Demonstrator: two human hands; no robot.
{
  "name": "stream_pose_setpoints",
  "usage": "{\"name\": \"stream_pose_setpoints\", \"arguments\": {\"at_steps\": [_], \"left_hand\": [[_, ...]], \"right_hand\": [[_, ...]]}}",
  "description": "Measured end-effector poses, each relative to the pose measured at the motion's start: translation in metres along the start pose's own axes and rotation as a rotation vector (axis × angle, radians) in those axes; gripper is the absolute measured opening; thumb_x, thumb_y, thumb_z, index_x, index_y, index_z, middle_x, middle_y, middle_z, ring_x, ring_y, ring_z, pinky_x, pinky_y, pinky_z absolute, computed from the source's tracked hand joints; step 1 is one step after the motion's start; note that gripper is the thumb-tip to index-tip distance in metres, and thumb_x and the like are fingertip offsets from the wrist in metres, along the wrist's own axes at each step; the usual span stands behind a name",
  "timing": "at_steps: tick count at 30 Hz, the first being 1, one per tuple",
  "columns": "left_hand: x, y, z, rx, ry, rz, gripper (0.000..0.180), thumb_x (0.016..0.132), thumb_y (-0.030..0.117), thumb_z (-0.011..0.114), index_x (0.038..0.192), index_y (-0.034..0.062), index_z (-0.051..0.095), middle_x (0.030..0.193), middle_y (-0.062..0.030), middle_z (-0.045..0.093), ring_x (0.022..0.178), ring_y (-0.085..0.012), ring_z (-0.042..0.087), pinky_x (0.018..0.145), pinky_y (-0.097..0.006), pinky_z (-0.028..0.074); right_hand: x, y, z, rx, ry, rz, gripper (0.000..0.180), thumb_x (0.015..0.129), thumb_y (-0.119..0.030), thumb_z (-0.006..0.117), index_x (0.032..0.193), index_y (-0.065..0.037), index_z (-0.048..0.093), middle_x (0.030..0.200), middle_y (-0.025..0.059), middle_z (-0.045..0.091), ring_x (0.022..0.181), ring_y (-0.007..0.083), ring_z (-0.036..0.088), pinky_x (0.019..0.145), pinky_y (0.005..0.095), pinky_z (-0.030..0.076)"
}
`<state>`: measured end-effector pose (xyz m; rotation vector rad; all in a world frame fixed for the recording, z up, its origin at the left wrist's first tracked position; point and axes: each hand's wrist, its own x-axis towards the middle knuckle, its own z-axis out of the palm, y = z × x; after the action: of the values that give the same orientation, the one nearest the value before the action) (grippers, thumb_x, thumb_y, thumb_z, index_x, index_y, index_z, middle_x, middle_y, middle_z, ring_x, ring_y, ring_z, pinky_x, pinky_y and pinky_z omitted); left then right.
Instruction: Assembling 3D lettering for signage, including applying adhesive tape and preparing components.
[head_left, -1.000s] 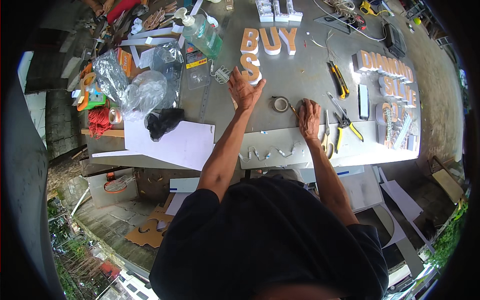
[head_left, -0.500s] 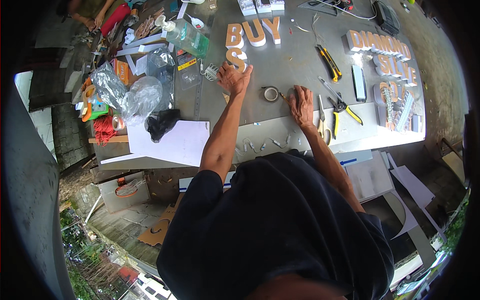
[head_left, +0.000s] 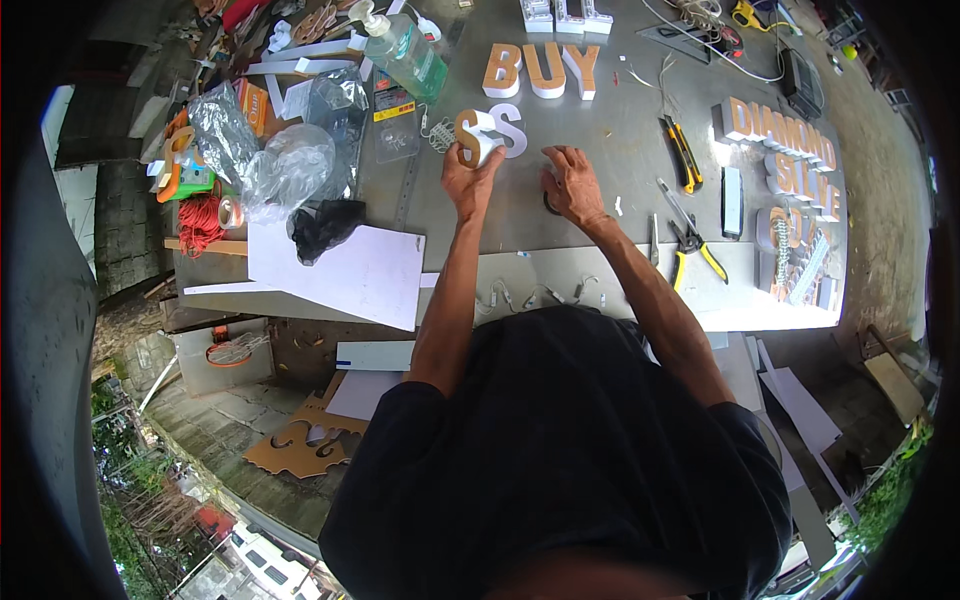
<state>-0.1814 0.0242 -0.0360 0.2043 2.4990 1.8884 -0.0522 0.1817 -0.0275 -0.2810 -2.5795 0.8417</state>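
Observation:
My left hand (head_left: pixel 468 185) is closed on a curvy block letter (head_left: pixel 470 138) with a brown face and white sides, its thumb on the right side. The letter stands tilted over the metal table. Against its right side is a matching white curvy piece (head_left: pixel 511 130). My right hand (head_left: pixel 577 187) hovers low to the right, fingers bent and apart, with no object visible in them. Below its thumb, the dark edge of a tape roll (head_left: pixel 550 203) shows; the hand covers the rest.
Brown-faced block letters (head_left: pixel 540 72) stand beyond my hands, with more (head_left: pixel 780 135) at the right. A yellow cutter (head_left: pixel 683 155), pliers (head_left: pixel 690 240) and scissors (head_left: pixel 654 240) lie right. A pump bottle (head_left: pixel 405 55), clear plastic bags (head_left: pixel 290 185) and white sheet (head_left: pixel 345 275) occupy the left.
My left hand has lifted and tilted the brown-faced letter, and the white piece shows beside it. My right hand has moved left, over the tape roll. The view has shifted.

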Motion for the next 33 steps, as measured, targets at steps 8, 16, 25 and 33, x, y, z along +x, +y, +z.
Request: {"name": "stream_pose_setpoints", "arguments": {"at_steps": [8, 16, 25, 33], "left_hand": [[-0.035, 0.015, -0.048, -0.176, -0.022, -0.112, 0.070, 0.076, 0.016, 0.091, 0.132, -0.0058, 0.056, 0.115, -0.0104, 0.068, 0.099, -0.0172, 0.066, 0.084, -0.030, 0.054], [-0.046, 0.015, -0.071, -0.234, -0.082, -0.110, 0.071, 0.077, 0.013, 0.090, 0.135, -0.0073, 0.053, 0.116, -0.0113, 0.068, 0.100, -0.0173, 0.066, 0.086, -0.031, 0.055], [-0.061, 0.027, -0.080, -0.320, -0.149, -0.155, 0.059, 0.083, 0.012, 0.085, 0.131, -0.0077, 0.056, 0.111, -0.0122, 0.068, 0.101, -0.0189, 0.067, 0.089, -0.031, 0.056], [-0.061, 0.024, -0.089, -0.397, -0.125, -0.185, 0.046, 0.087, 0.018, 0.078, 0.126, -0.0013, 0.064, 0.102, -0.0054, 0.067, 0.090, -0.0138, 0.061, 0.082, -0.029, 0.049]], "right_hand": [[0.049, -0.019, 0.050, -0.213, -0.098, -0.106, 0.052, 0.080, -0.025, 0.079, 0.125, -0.006, 0.059, 0.123, 0.0116, 0.060, 0.113, 0.0307, 0.054, 0.093, 0.0445, 0.045], [0.060, -0.034, 0.063, -0.306, 0.024, -0.047, 0.056, 0.076, -0.034, 0.081, 0.120, -0.005, 0.059, 0.110, 0.0103, 0.060, 0.107, 0.0280, 0.054, 0.084, 0.0433, 0.042], [0.059, -0.026, 0.075, -0.342, 0.043, -0.022, 0.053, 0.075, -0.027, 0.077, 0.117, 0.000, 0.059, 0.109, 0.0156, 0.060, 0.101, 0.0325, 0.053, 0.083, 0.0446, 0.044], [-0.007, -0.065, 0.004, -0.059, 0.061, -0.106, 0.056, 0.078, -0.027, 0.079, 0.123, -0.002, 0.058, 0.114, 0.0166, 0.059, 0.101, 0.0351, 0.053, 0.091, 0.0472, 0.045]]}}
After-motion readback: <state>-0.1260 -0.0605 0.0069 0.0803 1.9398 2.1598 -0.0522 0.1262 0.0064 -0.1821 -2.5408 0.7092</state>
